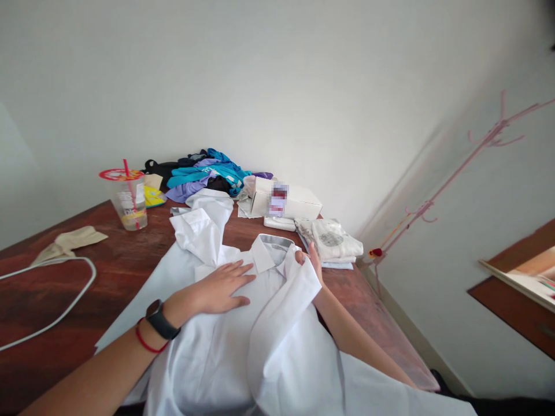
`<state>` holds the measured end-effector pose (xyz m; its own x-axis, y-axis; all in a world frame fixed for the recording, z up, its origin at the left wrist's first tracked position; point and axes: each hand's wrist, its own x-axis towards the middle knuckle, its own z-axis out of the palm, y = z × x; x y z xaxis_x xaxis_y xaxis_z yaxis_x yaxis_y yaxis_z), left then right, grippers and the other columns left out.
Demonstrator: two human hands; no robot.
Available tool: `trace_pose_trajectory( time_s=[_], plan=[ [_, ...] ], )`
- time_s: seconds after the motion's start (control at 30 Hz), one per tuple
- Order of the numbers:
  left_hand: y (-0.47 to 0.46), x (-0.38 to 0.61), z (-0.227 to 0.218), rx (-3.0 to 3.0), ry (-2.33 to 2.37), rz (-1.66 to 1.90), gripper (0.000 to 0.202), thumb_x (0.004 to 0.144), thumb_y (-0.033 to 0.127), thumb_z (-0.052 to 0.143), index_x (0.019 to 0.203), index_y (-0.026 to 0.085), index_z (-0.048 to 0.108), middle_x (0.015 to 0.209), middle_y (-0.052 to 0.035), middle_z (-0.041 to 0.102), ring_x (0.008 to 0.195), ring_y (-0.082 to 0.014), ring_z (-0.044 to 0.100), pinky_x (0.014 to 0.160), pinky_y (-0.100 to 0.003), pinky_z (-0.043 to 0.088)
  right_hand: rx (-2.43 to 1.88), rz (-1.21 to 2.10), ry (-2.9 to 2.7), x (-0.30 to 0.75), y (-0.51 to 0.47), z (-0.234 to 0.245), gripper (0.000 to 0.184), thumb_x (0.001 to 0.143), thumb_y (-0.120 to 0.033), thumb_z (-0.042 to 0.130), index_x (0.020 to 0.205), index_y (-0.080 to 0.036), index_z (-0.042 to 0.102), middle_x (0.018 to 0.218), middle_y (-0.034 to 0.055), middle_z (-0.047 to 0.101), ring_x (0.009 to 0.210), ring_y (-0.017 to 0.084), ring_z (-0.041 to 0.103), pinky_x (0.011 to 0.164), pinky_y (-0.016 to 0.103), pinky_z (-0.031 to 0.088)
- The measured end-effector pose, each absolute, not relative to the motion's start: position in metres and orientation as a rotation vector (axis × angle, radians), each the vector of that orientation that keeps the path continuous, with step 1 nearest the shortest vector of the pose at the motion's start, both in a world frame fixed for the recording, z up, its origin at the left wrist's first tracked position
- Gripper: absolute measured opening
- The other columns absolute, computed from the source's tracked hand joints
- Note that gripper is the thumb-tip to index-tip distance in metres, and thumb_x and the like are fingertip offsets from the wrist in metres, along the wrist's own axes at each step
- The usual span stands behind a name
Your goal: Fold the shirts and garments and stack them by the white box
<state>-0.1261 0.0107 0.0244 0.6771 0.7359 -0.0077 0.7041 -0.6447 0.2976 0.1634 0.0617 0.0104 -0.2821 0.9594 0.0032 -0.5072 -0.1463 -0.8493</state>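
Observation:
A white collared shirt (225, 346) is spread over the near part of the wooden table, its collar (272, 249) pointing away from me. One sleeve (200, 231) lies bunched beyond my left hand. My left hand (225, 287) rests flat on the shirt front below the collar, fingers stretched out. To the right of the collar, my right hand (313, 263) grips the folded-over shirt edge between thumb and fingers; part of that hand is hidden behind the cloth.
A plastic cup (130, 202) with a red straw stands at the left, near a beige cloth (71, 242) and a white cable (89, 289). Behind are piled clothes (208, 173), a white box (299, 202) and folded clothes (336, 240). A pink coat rack (451, 167) leans across the right.

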Motion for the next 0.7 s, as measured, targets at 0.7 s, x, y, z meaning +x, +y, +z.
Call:
trace_pose_trajectory(
  time_s=[0.7],
  plan=[
    [0.0112, -0.1262, 0.022, 2.586, 1.114, 0.204, 0.062, 0.094, 0.049, 0.062, 0.151, 0.027, 0.048, 0.165, -0.0073, 0.03, 0.153, -0.0333, 0.024, 0.123, -0.049, 0.024, -0.731, 1.687, -0.915, 0.1599, 0.0562, 0.0131, 0.065, 0.083, -0.076, 0.057, 0.049, -0.023, 0.043, 0.043, -0.0003, 0.045, 0.041, 0.015, 0.042, 0.044, 0.027, 0.035]
  ],
)
